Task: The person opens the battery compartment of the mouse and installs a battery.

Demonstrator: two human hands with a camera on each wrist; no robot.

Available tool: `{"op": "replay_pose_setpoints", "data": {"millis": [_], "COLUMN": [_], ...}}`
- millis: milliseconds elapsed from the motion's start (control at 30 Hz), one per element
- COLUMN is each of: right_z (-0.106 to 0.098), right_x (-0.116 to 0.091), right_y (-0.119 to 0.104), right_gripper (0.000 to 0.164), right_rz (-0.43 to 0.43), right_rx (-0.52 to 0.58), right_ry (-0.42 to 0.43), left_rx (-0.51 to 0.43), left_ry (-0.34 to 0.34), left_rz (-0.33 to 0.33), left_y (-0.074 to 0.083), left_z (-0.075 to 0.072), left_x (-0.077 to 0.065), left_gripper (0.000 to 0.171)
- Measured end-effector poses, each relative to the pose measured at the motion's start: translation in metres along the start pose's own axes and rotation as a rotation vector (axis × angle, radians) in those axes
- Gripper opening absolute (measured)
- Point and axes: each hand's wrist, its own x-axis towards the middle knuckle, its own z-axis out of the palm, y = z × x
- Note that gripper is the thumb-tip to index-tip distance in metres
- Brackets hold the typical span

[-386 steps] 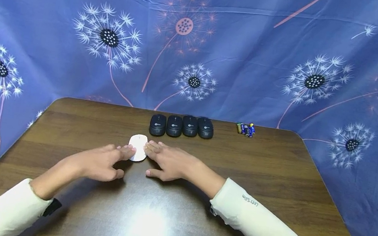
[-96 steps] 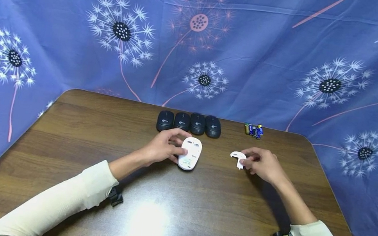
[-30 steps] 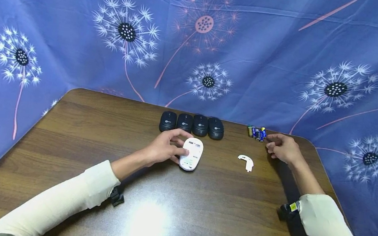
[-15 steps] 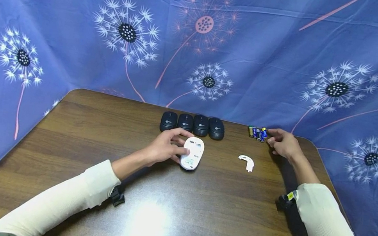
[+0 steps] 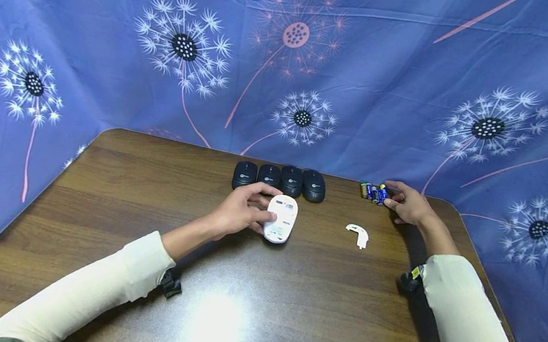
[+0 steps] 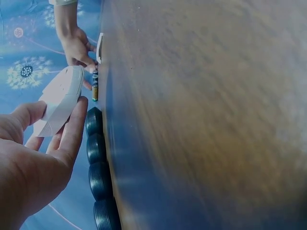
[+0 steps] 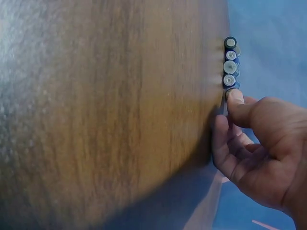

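Note:
My left hand [image 5: 243, 212] grips a white computer mouse [image 5: 283, 226], its underside facing up and showing an open battery compartment and a label. In the left wrist view the mouse [image 6: 60, 100] sits between thumb and fingers, above the table. At the back right, my right hand [image 5: 410, 206] pinches the rightmost battery [image 5: 382, 193] of a small group, thumb at the near end and index finger at the far end. The right wrist view has the thumb pressed on that battery's end, beside the other batteries [image 7: 230, 67]. A white battery cover [image 5: 359, 235] lies on the table.
Several black mice [image 5: 280, 180] stand side by side along the back of the wooden table [image 5: 308, 312]. A blue cloth with dandelion prints [image 5: 367, 80] hangs behind and beside the table. The batteries lie near the back edge.
The white mouse was turned over and its cover came off, set down on the table. My right hand then moved to the batteries and closed on the end one. The left hand raised the mouse slightly.

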Motion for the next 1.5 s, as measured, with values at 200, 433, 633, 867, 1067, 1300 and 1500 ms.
{"op": "replay_pose_setpoints", "data": {"millis": [200,433,633,867,1067,1300,1500], "right_z": [0.001,0.003,0.007,0.013,0.014,0.017,0.02], "right_x": [0.001,-0.002,-0.012,-0.02,-0.029,-0.032,-0.036], "right_y": [-0.001,0.0,-0.007,-0.007,-0.009,-0.007,-0.003], "right_gripper": [0.057,0.052,0.052,0.058,0.066,0.061,0.043], "right_rz": [-0.016,0.002,0.007,0.085,0.19,0.151,0.157], "right_rx": [-0.047,-0.039,0.01,0.102,0.232,0.527,0.668], "right_ry": [-0.002,0.014,0.097,0.299,0.36,0.374,0.371], "left_rx": [-0.003,0.0,0.007,0.004,-0.006,-0.004,0.005], "left_ry": [-0.001,-0.008,-0.011,-0.016,-0.016,-0.014,-0.012], "left_rz": [-0.006,-0.01,-0.003,-0.007,-0.005,-0.003,-0.01], "left_y": [0.001,0.003,0.001,0.0,-0.001,-0.001,0.0], "left_z": [0.003,0.004,0.002,0.003,0.002,0.0,0.0], "left_x": [0.0,-0.002,-0.002,-0.001,0.0,-0.001,0.0], "left_gripper": [0.051,0.052,0.051,0.052,0.052,0.052,0.052]}}
